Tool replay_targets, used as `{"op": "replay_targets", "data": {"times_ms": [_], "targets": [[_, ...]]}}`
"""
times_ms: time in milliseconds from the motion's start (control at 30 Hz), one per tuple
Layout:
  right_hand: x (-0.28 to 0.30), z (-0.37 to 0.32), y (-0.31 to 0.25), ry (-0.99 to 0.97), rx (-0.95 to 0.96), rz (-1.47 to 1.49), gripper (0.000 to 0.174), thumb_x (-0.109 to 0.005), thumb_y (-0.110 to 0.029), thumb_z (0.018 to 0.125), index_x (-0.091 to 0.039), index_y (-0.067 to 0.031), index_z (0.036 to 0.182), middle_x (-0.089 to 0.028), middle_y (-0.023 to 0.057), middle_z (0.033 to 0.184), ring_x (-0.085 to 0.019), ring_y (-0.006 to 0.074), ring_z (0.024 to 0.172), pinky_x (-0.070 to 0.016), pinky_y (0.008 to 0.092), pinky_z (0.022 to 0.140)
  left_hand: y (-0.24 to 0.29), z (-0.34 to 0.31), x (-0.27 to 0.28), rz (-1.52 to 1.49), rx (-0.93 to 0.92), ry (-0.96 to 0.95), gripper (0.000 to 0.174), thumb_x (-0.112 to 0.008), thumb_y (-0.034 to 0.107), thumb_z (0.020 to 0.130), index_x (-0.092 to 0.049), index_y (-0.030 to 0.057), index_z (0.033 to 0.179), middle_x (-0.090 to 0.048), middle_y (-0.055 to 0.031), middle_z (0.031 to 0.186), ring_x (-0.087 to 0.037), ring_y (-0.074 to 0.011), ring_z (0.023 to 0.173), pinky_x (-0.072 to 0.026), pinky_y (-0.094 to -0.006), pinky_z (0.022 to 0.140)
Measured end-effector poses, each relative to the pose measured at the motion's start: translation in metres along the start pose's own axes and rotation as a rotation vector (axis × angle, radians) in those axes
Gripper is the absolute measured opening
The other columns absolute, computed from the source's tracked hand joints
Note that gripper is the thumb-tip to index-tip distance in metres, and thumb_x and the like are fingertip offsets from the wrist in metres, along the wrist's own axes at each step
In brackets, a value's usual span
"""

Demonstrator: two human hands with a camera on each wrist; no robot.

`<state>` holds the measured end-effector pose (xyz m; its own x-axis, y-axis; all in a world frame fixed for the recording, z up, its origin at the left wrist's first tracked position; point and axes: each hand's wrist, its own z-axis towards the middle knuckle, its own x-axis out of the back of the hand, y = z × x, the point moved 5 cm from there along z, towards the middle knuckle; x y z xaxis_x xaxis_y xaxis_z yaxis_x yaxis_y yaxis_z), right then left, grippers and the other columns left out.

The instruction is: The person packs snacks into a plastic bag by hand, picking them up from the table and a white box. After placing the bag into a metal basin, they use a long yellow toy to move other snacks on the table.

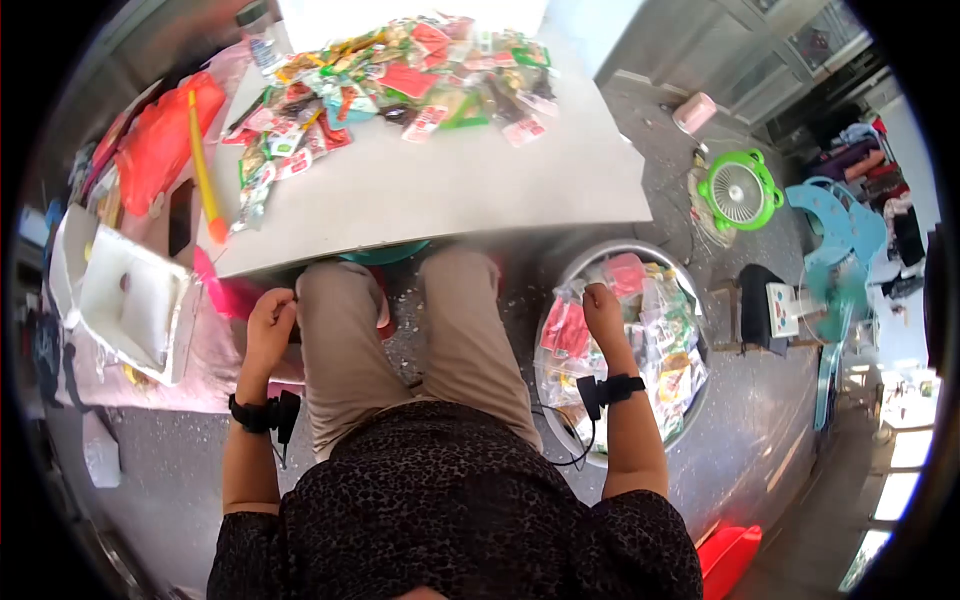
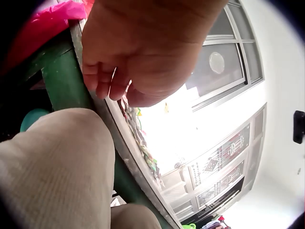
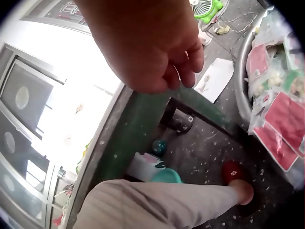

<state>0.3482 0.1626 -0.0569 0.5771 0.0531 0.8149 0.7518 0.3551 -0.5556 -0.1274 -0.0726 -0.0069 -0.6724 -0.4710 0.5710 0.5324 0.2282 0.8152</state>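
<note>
My left hand (image 1: 270, 325) is beside the left knee, fingers loosely curled and holding nothing; the left wrist view shows the same hand (image 2: 138, 52) near the table edge. Over the left part of a metal tub (image 1: 625, 244) is my right hand (image 1: 605, 315), empty, its fingers loosely bent. Small plastic packets (image 1: 655, 350), clear, red and green, fill the tub. In the right wrist view the hand (image 3: 147, 47) has tub packets (image 3: 286, 117) to its right, apart from it. More colourful packets (image 1: 405, 80) lie piled at the far side of the white table (image 1: 430, 190).
A white foam box (image 1: 130, 300), a red bag (image 1: 170, 140) and a yellow-handled item (image 1: 203, 170) are at the left. A clear jar (image 1: 262, 45) stands by the packet pile. Right of the table are a green fan (image 1: 740, 190) and a small stool (image 1: 755, 310).
</note>
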Motion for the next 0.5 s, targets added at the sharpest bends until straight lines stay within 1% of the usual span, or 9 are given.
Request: {"op": "replay_targets", "data": {"times_ms": [33,67,133,167,233,333,367,433,500], "targets": [[-0.009,0.007,-0.032,-0.001,0.104,0.065,0.014,-0.049,-0.011,0.075,-0.054,-0.0005,0.082,-0.055,0.0186,0.079,-0.053,0.0343,0.077,-0.0422,0.0383,0.068,-0.006,0.0,0.014,0.001,-0.018,0.127,0.017,-0.053,0.006,0.076,-0.053,-0.0001,0.092,-0.054,-0.0065,0.083,-0.051,-0.0112,0.07,-0.0418,-0.0219,0.064],[-0.014,0.01,-0.061,-0.008,0.12,0.177,0.011,-0.051,-0.007,0.074,-0.054,-0.0002,0.082,-0.055,0.0177,0.081,-0.053,0.0327,0.078,-0.0419,0.0366,0.068,-0.01,0.0,0.03,0.045,-0.003,0.205,0.019,-0.054,0.006,0.076,-0.053,-0.0001,0.094,-0.055,-0.0072,0.084,-0.052,-0.0112,0.071,-0.0425,-0.0227,0.064],[-0.023,0.016,-0.118,-0.032,0.29,0.204,0.012,-0.051,-0.005,0.074,-0.053,0.0007,0.084,-0.055,0.0167,0.08,-0.052,0.0324,0.076,-0.0421,0.0358,0.067,-0.015,-0.002,0.065,0.278,-0.012,0.355,0.021,-0.054,0.01,0.074,-0.053,0.0004,0.093,-0.055,-0.0131,0.087,-0.054,-0.0242,0.077,-0.0431,-0.03,0.069],[-0.032,0.016,-0.136,-0.053,0.32,0.237,0.013,-0.051,-0.004,0.073,-0.051,0.0014,0.085,-0.054,0.017,0.082,-0.052,0.0323,0.077,-0.0418,0.0361,0.068,-0.022,-0.003,0.082,0.296,0.006,0.429,0.021,-0.054,0.011,0.073,-0.053,0.0012,0.091,-0.054,-0.0153,0.089,-0.052,-0.0308,0.083,-0.0416,-0.0347,0.074],[-0.048,0.014,-0.174,-0.09,0.502,0.288,0.019,-0.053,-0.003,0.07,-0.05,0.0017,0.089,-0.052,0.0188,0.091,-0.049,0.0344,0.085,-0.0401,0.0383,0.074,-0.034,-0.008,0.116,0.518,-0.037,0.557,0.024,-0.055,0.01,0.069,-0.052,0.0027,0.091,-0.053,-0.0145,0.094,-0.048,-0.0316,0.091,-0.0386,-0.0376,0.079],[-0.077,0.005,-0.199,-0.032,0.688,0.182,0.022,-0.054,-0.004,0.069,-0.05,0.0008,0.09,-0.05,0.0187,0.096,-0.047,0.0351,0.092,-0.037,0.0418,0.079,-0.05,-0.015,0.163,0.743,0.023,0.752,0.03,-0.056,0.011,0.068,-0.051,0.0027,0.096,-0.05,-0.0166,0.101,-0.045,-0.0324,0.096,-0.0371,-0.0383,0.083],[-0.085,0.004,-0.203,-0.064,0.698,0.147,0.024,-0.056,-0.008,0.067,-0.05,-0.0014,0.09,-0.051,0.0154,0.098,-0.045,0.0333,0.097,-0.0338,0.0427,0.082,-0.056,-0.016,0.178,0.784,0.046,0.797,0.032,-0.056,0.011,0.068,-0.051,0.0027,0.098,-0.049,-0.0171,0.102,-0.045,-0.0325,0.097,-0.0369,-0.0385,0.083],[-0.096,0.0,-0.21,-0.031,0.747,-0.02,0.025,-0.055,-0.011,0.066,-0.051,-0.0031,0.089,-0.051,0.0131,0.098,-0.045,0.0317,0.098,-0.0332,0.0414,0.083,-0.072,-0.017,0.205,0.898,0.129,0.823,0.037,-0.056,0.015,0.068,-0.049,0.0033,0.103,-0.048,-0.0171,0.105,-0.044,-0.0324,0.098,-0.0371,-0.0389,0.084],[-0.103,0.001,-0.21,0.005,0.763,-0.124,0.024,-0.055,-0.014,0.064,-0.052,-0.0057,0.086,-0.053,0.0088,0.096,-0.046,0.0285,0.099,-0.0324,0.0396,0.083,-0.102,-0.01,0.222,0.847,0.284,0.6,0.04,-0.054,0.02,0.069,-0.048,0.0046,0.105,-0.047,-0.017,0.107,-0.044,-0.0327,0.1,-0.0374,-0.0394,0.083]]}}
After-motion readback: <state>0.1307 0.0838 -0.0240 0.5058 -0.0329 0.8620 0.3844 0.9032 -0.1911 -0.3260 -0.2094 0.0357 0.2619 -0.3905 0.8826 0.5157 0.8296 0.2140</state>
